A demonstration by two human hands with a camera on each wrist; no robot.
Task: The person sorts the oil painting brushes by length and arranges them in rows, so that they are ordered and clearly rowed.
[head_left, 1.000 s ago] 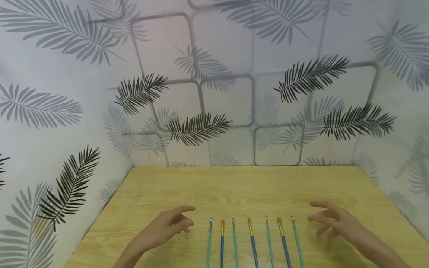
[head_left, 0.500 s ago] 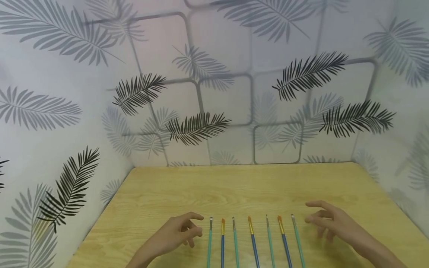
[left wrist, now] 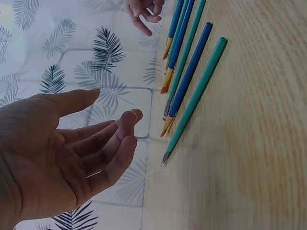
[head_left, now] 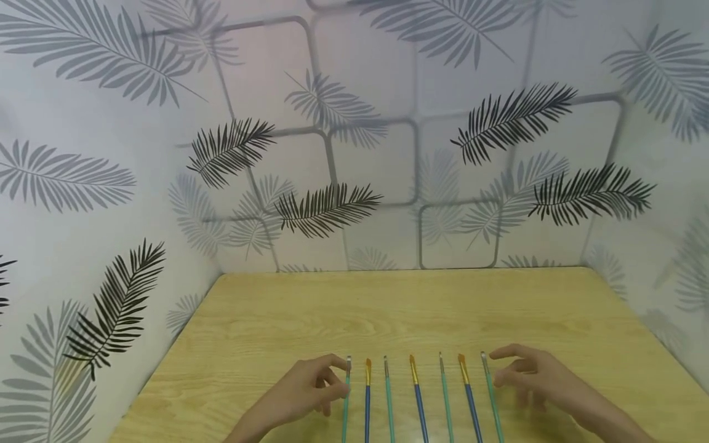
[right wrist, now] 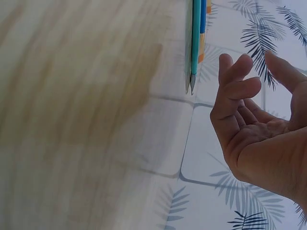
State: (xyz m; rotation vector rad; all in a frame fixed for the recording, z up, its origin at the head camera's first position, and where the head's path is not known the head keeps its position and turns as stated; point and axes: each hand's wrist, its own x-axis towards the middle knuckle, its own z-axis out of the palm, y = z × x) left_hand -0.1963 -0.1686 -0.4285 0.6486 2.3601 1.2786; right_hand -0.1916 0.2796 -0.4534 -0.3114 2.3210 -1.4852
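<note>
Several thin paintbrushes lie side by side on the wooden table, bristles pointing away, teal handles alternating with blue. My left hand (head_left: 310,389) hovers at the leftmost teal paintbrush (head_left: 345,413), its fingertips overlapping the ferrule in the head view. In the left wrist view, that hand (left wrist: 81,148) holds nothing, its fingers loosely bent, with a gap to the teal paintbrush (left wrist: 199,96). On the other side, my right hand (head_left: 540,376) is just right of the rightmost teal paintbrush (head_left: 492,400). Its fingers hang relaxed around nothing, as the right wrist view of the hand (right wrist: 259,115) shows.
Between the outer brushes lie blue paintbrushes (head_left: 367,406) with gold ferrules and orange bristles, and more teal ones (head_left: 390,406). Handle ends run past the head view's lower edge. A leaf-patterned wall covering (head_left: 382,240) surrounds the wooden table (head_left: 399,307) at back and sides.
My left hand has moved right, up to the leftmost brush. My right hand has shifted slightly left toward the rightmost brush. The brushes lie as before.
</note>
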